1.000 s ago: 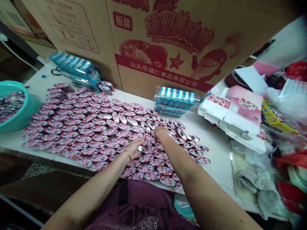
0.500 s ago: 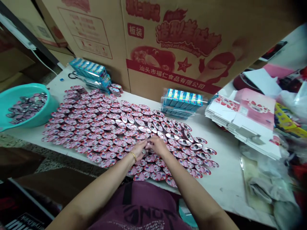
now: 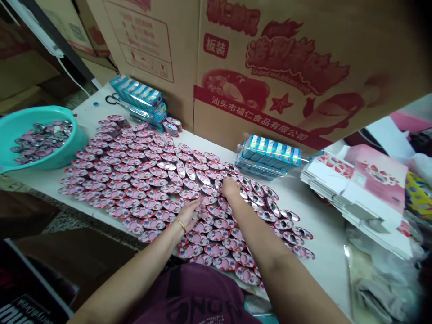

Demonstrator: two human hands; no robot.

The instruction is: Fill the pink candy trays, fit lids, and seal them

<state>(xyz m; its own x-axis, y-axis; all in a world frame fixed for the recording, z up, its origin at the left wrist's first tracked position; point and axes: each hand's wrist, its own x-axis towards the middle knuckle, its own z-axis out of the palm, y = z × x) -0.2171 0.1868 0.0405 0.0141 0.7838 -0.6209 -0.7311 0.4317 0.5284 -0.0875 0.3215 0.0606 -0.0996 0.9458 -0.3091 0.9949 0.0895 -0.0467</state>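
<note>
Many small pink-rimmed foil cups (image 3: 141,180) lie in overlapping rows on the white table (image 3: 303,207). My left hand (image 3: 191,210), with a gold bracelet at the wrist, rests on the cups near the middle. Its fingers curl around small silvery pieces (image 3: 195,215). My right hand (image 3: 230,189) reaches a little farther forward. Its fingertips are bent down and pinched onto a cup in the row beyond, and what they hold is hidden by the back of the hand.
A teal basin (image 3: 20,153) with more foil pieces stands at the far left. Large printed cardboard boxes (image 3: 270,67) wall off the back. Blue packs (image 3: 270,153), more of them (image 3: 141,96), flat pink cartons (image 3: 364,189) and plastic bags (image 3: 381,283) lie around.
The hands met over the cups half a second ago. My right hand has since moved forward to a farther row, and my left hand has stayed in place. The view shifted right.
</note>
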